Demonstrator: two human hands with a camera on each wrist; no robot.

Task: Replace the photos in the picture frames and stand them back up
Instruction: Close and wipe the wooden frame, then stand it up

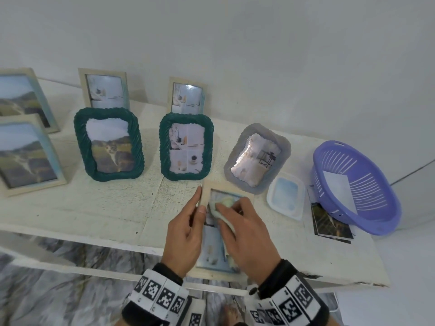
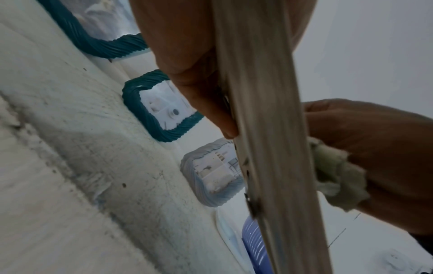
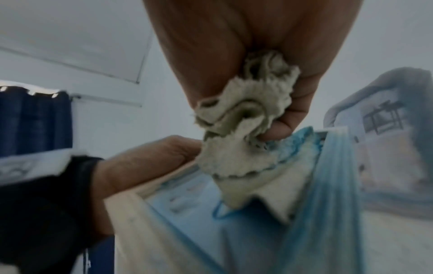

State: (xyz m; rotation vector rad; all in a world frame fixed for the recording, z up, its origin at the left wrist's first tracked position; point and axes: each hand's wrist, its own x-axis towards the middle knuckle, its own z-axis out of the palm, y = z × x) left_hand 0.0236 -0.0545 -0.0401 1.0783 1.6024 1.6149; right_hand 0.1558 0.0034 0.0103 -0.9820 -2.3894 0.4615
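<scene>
At the near edge of the desk [image 1: 94,215] my left hand [image 1: 186,234] grips the left side of a pale wooden frame [image 1: 229,188], thumb on its front and fingers behind, holding it tilted up off the surface. My right hand [image 1: 247,234] is curled around a crumpled cream cloth [image 1: 223,208], pressing it against the glass of that frame; the right wrist view shows the cloth bunched between thumb and fingers, touching the bluish picture inside. Just beyond the frame, two dark green frames [image 1: 108,144] [image 1: 186,147] stand upright side by side, and a grey frame [image 1: 257,157] leans back to their right. Behind the green ones two small pale frames [image 1: 104,90] [image 1: 187,96] stand at the wall. Two larger pale frames [image 1: 28,156] with landscape photos stand at the far left. To my right a clear plastic lid [image 1: 286,195] lies flat, beside a purple basket [image 1: 353,187] tipped on its side, with a stack of loose photos [image 1: 329,224] under its rim.
</scene>
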